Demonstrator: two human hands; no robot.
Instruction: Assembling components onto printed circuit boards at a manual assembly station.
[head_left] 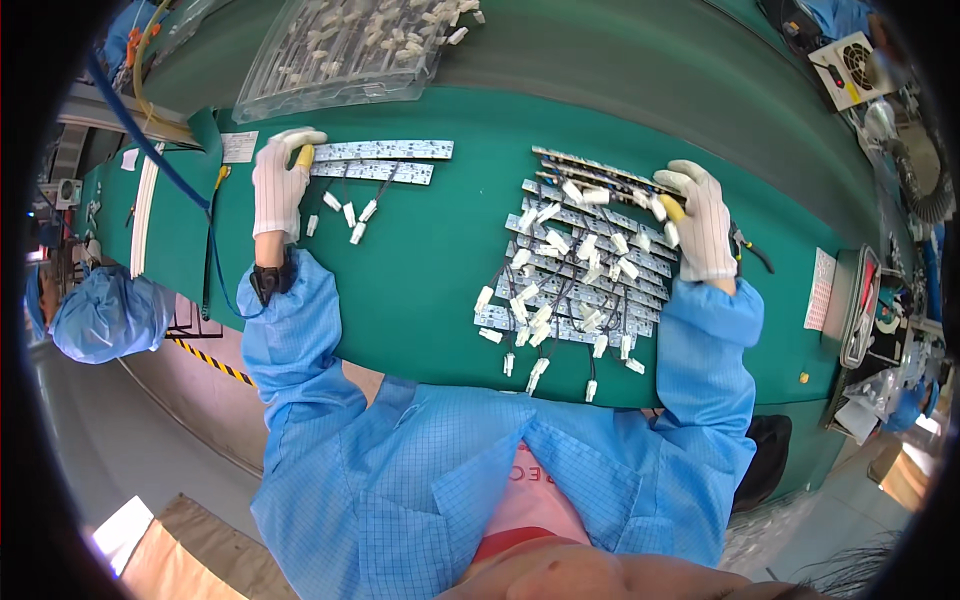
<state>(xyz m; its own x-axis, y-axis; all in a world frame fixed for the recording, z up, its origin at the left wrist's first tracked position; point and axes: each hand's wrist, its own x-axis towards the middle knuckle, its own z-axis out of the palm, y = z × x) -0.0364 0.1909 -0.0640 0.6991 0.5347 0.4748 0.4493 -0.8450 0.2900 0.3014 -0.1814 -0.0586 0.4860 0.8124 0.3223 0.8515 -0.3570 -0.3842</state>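
Both my hands wear white gloves with a yellow cover on the thumb. At the left, my left hand (283, 180) pinches the left end of a narrow circuit board strip (385, 150). Just below it lies a second strip (385, 172), with dark wires and white connectors (350, 213). My right hand (700, 215) closes on the right end of a tilted strip (590, 164) at the far side of a board pile. The pile's overlapping strips (500, 318) lie in a staggered stack, covered by white connectors (557, 241) on wires. My fingertips partly hide the gripped ends.
A clear plastic tray (340, 100) with white connector pieces stands at the back left. Pliers (752, 250) lie right of my right hand. A blue cable (150, 140) hangs at the left. A wire rack (855, 310) and a printed sheet (820, 290) are at the right.
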